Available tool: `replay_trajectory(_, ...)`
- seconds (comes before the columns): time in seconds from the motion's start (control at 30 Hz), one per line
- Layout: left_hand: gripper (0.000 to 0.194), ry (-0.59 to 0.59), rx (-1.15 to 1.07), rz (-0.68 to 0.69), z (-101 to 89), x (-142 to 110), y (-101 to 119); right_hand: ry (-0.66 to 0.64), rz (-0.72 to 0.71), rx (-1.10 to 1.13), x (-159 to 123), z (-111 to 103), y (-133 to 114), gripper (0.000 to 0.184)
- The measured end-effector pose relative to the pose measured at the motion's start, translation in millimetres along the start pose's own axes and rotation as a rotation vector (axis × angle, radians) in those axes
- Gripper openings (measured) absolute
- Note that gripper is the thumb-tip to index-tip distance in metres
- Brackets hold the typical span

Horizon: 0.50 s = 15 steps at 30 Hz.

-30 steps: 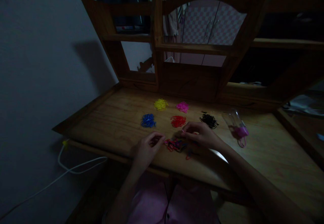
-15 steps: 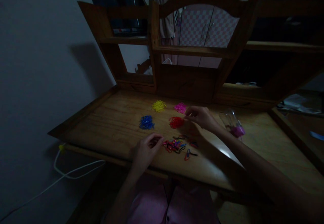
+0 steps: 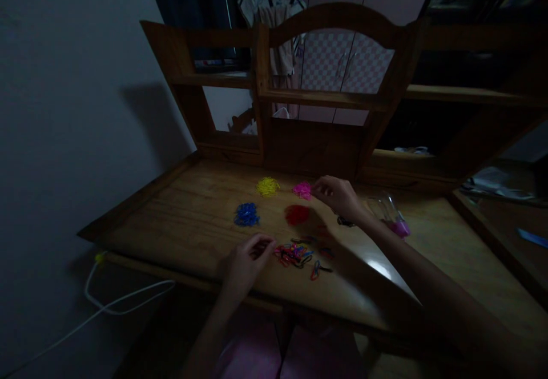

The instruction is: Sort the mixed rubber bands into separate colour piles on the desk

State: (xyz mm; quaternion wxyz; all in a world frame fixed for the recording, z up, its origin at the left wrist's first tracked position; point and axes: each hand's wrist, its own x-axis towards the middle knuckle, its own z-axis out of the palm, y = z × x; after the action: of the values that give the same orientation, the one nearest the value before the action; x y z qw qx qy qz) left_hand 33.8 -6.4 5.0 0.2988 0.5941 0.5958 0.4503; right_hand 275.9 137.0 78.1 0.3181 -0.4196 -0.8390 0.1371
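Small coloured piles lie on the wooden desk (image 3: 180, 208): yellow (image 3: 268, 186), pink (image 3: 302, 189), blue (image 3: 246, 214), red (image 3: 297, 214), and a black one (image 3: 343, 221) mostly hidden behind my right wrist. A mixed heap of coloured clips (image 3: 295, 254) lies near the front edge. My right hand (image 3: 336, 195) reaches out beside the pink pile, fingers pinched together at its edge. My left hand (image 3: 245, 265) rests at the front edge just left of the mixed heap, fingers curled in a pinch.
A clear container with a pink cap (image 3: 391, 214) lies on its side right of my right arm. A wooden hutch with shelves (image 3: 317, 93) rises behind the piles. A white cable (image 3: 111, 305) hangs below the desk's left corner. Papers (image 3: 496, 182) lie at far right.
My right hand has moved from the mixed heap up past the red pile to the pink pile. My left hand has stayed by the heap.
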Motion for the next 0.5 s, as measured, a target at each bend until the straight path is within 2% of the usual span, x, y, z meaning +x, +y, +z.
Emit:
replay_trajectory(0.1,0.02,0.003,-0.001,0.008,0.5,0.4,-1.1,-0.229,-0.045,0.052,-31.3,-14.5,-14.6,0.017)
replay_trajectory(0.17,0.02,-0.002,-0.017,0.003,0.8,0.4,-1.7,-0.293,-0.043,0.02,-48.9,-18.3,-16.5,0.017)
replay_trajectory(0.37,0.018,-0.008,-0.023,-0.016,0.7,-1.2,-2.0,-0.303,0.044,-0.036,-67.3,-12.5,-1.0,0.013)
replay_trajectory(0.5,0.019,-0.009,-0.012,-0.038,0.8,0.6,-2.4,-0.267,0.04,-0.082,-70.2,-4.5,-3.6,0.01)
